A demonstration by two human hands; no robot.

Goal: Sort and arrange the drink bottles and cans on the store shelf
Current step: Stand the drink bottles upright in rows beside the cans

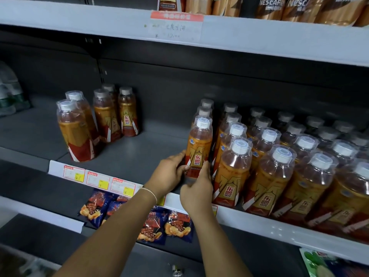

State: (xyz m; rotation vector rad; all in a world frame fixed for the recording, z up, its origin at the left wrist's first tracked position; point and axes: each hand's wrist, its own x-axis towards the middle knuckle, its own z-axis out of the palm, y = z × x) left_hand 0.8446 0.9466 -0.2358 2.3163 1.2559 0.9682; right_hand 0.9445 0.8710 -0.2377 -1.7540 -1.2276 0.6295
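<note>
Head view showed both hands, left hand (169, 172) and right hand (196, 188), curled round the low label of an upright bottle (197, 148) on the shelf (139, 156), left of the packed rows. It probably felt heavy, stiff, slick-wrapped.

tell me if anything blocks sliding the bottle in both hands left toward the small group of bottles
Nothing visible does. The held bottle, gripped by the left hand and right hand, stands at the left end of the big block. Bare shelf lies between it and the small group.
</note>
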